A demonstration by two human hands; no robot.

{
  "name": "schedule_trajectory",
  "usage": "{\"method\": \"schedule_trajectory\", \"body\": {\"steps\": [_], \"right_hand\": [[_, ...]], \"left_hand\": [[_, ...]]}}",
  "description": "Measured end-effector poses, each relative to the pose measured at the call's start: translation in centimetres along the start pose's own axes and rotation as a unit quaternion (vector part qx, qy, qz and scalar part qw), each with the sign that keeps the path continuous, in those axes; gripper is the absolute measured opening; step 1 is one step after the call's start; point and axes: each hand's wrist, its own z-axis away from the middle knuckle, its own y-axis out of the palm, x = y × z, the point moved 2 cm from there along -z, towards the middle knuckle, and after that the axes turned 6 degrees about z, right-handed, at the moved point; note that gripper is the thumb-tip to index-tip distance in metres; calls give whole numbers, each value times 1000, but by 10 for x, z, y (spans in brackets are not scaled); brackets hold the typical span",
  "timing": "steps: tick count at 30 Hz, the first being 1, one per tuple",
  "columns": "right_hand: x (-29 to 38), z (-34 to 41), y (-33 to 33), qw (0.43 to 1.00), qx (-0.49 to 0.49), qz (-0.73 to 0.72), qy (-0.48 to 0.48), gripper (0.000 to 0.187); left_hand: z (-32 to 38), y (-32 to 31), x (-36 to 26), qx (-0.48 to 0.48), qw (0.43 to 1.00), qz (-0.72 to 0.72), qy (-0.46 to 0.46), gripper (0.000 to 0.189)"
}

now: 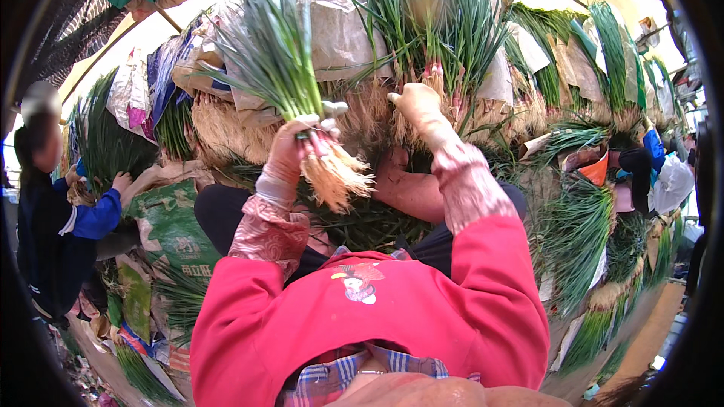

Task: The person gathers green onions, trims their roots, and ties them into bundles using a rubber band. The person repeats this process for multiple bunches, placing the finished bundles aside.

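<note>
A bunch of green onions (283, 51) with reddish stem bases and pale, stringy roots is gripped in my left hand (300, 141), its leaves pointing up and its roots hanging down. My right hand (421, 103), in what looks like a thin pale glove, is at the root end of a large upright heap of green onions (430, 11). Its fingers are bent near reddish stems; whether they grip any is partly hidden. Loose green leaves (367, 226) lie between my legs.
Woven sacks (345, 39) partly cover onion bundles along the row ahead. A green printed sack (181, 232) lies at left, near a co-worker (62, 220) handling onions. More onion bundles (580, 237) lie at right, where another person's knee (636, 172) shows.
</note>
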Motion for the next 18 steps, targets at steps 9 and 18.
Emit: {"method": "schedule_trajectory", "body": {"steps": [9, 18], "right_hand": [[17, 38, -63, 975, -120, -150, -112, 18], [39, 77, -23, 879, 127, -437, -144, 20]], "left_hand": [[-8, -3, 27, -72, 997, -11, -28, 37], [-8, -4, 50, -144, 983, 39, -108, 25]]}}
